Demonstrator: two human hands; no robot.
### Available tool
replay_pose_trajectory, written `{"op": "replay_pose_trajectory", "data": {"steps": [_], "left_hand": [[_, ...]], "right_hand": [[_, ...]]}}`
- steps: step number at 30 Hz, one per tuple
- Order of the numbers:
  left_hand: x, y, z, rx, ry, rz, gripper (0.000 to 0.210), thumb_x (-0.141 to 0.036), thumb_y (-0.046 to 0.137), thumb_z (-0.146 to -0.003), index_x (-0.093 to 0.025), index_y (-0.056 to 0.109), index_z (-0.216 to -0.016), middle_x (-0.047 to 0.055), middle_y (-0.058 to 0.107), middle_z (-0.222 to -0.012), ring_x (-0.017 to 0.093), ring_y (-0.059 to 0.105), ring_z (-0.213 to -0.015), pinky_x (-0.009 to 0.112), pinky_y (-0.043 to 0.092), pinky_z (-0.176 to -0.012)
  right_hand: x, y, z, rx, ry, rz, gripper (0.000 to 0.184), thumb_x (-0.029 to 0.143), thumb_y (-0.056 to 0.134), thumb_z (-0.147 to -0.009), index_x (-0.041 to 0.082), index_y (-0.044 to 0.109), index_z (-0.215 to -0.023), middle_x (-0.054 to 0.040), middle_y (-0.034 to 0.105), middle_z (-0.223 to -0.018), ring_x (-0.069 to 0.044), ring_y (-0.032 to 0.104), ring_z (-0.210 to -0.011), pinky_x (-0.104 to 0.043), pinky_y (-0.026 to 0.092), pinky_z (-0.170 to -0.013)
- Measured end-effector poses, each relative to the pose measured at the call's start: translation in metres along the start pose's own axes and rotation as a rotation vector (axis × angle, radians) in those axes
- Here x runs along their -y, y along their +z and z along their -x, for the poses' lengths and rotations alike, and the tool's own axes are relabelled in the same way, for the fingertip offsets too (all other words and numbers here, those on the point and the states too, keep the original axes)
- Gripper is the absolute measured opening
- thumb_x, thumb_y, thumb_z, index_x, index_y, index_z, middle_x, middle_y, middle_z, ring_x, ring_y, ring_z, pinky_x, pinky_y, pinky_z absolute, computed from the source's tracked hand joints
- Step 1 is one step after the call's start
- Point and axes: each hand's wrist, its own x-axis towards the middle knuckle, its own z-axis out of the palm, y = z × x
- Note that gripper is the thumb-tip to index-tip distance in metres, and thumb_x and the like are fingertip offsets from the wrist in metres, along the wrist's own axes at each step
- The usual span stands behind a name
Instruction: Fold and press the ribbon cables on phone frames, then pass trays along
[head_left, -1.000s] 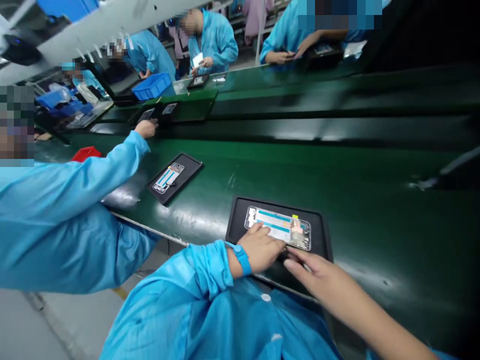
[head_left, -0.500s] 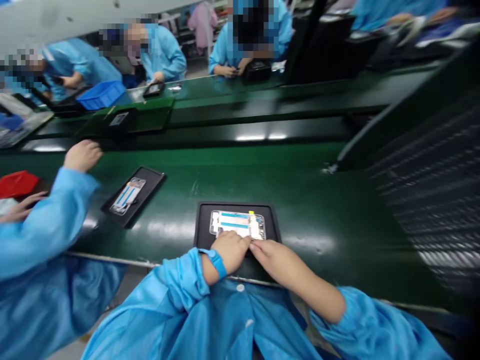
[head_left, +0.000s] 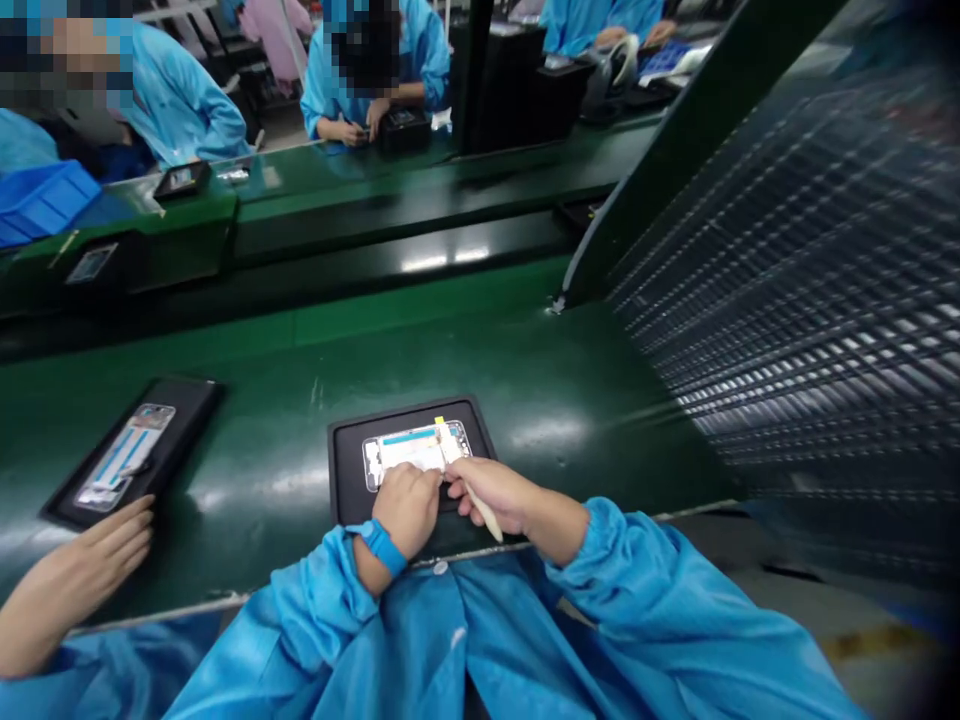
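A phone frame (head_left: 411,440) with blue strips and a yellow tab lies flat in a black tray (head_left: 349,500) in front of me. My left hand (head_left: 406,507), with a blue wrist strap, has its fingers curled over the near long edge of the frame, pressing it. In my right hand (head_left: 487,492) is a cream-coloured pry stick (head_left: 484,512). Its tapered body slants toward me, and its far end, by the phone's near edge, is hidden by my fingers. The fingertips of both hands almost meet there.
At left, a co-worker's hand (head_left: 90,565) is beside another black tray (head_left: 191,410) holding a similar phone frame (head_left: 124,455). A dark mesh panel (head_left: 810,300) on a green post bounds the right. Across the green bench (head_left: 600,400), co-workers sit near a blue bin (head_left: 45,205).
The view has swung right, so things appear further left. My right hand has turned, and the pry stick now shows in it. The co-worker's raised hand is now down beside the left tray.
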Motion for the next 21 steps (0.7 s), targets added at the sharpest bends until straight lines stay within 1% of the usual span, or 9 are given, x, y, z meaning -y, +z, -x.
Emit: {"op": "replay_pose_trajectory", "data": {"steps": [2, 5, 6, 8, 10, 13, 15, 18, 21], "left_hand": [[0.000, 0.004, -0.001, -0.044, 0.015, -0.017, 0.022, -0.014, 0.041, -0.084, -0.017, 0.060, -0.075, 0.004, 0.059, -0.062, 0.019, 0.054, -0.064, 0.031, 0.045, -0.060], [-0.002, 0.010, -0.002, -0.094, 0.012, -0.054, 0.017, -0.015, 0.044, -0.083, -0.016, 0.061, -0.077, 0.005, 0.061, -0.068, 0.022, 0.057, -0.078, 0.034, 0.044, -0.071], [-0.002, 0.012, -0.002, -0.099, 0.005, -0.065, 0.016, -0.016, 0.046, -0.082, -0.017, 0.061, -0.079, 0.005, 0.062, -0.072, 0.023, 0.057, -0.084, 0.035, 0.043, -0.074], [-0.003, 0.014, -0.003, -0.082, 0.005, -0.080, 0.013, -0.016, 0.048, -0.081, -0.017, 0.061, -0.080, 0.005, 0.064, -0.076, 0.025, 0.056, -0.091, 0.036, 0.041, -0.078], [-0.004, 0.014, -0.003, -0.059, 0.025, -0.090, 0.010, -0.015, 0.051, -0.080, -0.017, 0.061, -0.080, 0.005, 0.064, -0.078, 0.025, 0.056, -0.092, 0.036, 0.040, -0.079], [-0.004, 0.014, -0.005, -0.040, 0.046, -0.108, 0.008, -0.015, 0.053, -0.079, -0.016, 0.061, -0.080, 0.005, 0.065, -0.078, 0.025, 0.057, -0.091, 0.037, 0.039, -0.078], [-0.004, 0.014, -0.007, -0.024, 0.052, -0.118, 0.008, -0.015, 0.053, -0.078, -0.016, 0.061, -0.079, 0.005, 0.066, -0.077, 0.025, 0.058, -0.089, 0.037, 0.039, -0.076], [-0.004, 0.013, -0.008, 0.000, 0.048, -0.124, 0.008, -0.014, 0.053, -0.079, -0.016, 0.061, -0.077, 0.005, 0.066, -0.075, 0.025, 0.058, -0.090, 0.037, 0.038, -0.076], [-0.004, 0.013, -0.009, 0.003, 0.045, -0.104, 0.009, -0.014, 0.053, -0.078, -0.016, 0.061, -0.078, 0.004, 0.066, -0.074, 0.027, 0.057, -0.094, 0.037, 0.037, -0.077]], "right_hand": [[-0.001, -0.002, 0.002, -0.046, -0.020, -0.050, 0.007, 0.022, 0.047, -0.075, 0.017, 0.051, -0.072, 0.0029, 0.052, -0.059, -0.005, 0.043, -0.037, -0.017, 0.029, -0.029], [-0.001, -0.011, 0.005, -0.179, -0.154, -0.227, 0.008, 0.025, 0.050, -0.077, 0.018, 0.052, -0.077, 0.0028, 0.055, -0.065, -0.005, 0.045, -0.041, -0.016, 0.032, -0.031], [-0.001, -0.014, 0.005, -0.224, -0.201, -0.302, 0.008, 0.025, 0.052, -0.076, 0.018, 0.053, -0.079, 0.0030, 0.056, -0.066, -0.006, 0.047, -0.043, -0.016, 0.034, -0.033], [-0.001, -0.021, 0.004, -0.304, -0.267, -0.424, 0.014, 0.023, 0.056, -0.074, 0.019, 0.054, -0.087, 0.0037, 0.057, -0.067, -0.006, 0.050, -0.047, -0.016, 0.039, -0.038], [-0.002, -0.026, 0.002, -0.395, -0.362, -0.457, 0.021, 0.028, 0.056, -0.075, 0.020, 0.053, -0.095, 0.0034, 0.060, -0.069, -0.007, 0.054, -0.053, -0.018, 0.044, -0.047], [-0.009, -0.028, -0.004, -0.558, -0.605, -0.314, 0.032, 0.041, 0.049, -0.080, 0.021, 0.052, -0.105, 0.0001, 0.065, -0.078, -0.011, 0.061, -0.068, -0.023, 0.050, -0.062], [-0.015, -0.027, -0.010, -0.631, -0.746, -0.174, 0.037, 0.046, 0.044, -0.083, 0.021, 0.051, -0.109, -0.0022, 0.067, -0.084, -0.013, 0.062, -0.072, -0.027, 0.050, -0.066], [-0.024, -0.022, -0.017, -0.669, -0.880, -0.059, 0.038, 0.048, 0.039, -0.085, 0.021, 0.050, -0.108, -0.0051, 0.068, -0.090, -0.014, 0.063, -0.068, -0.030, 0.051, -0.064], [-0.032, -0.019, -0.024, -0.690, -0.996, 0.028, 0.034, 0.045, 0.039, -0.085, 0.020, 0.049, -0.106, -0.0067, 0.068, -0.091, -0.016, 0.063, -0.076, -0.034, 0.052, -0.069]]}}
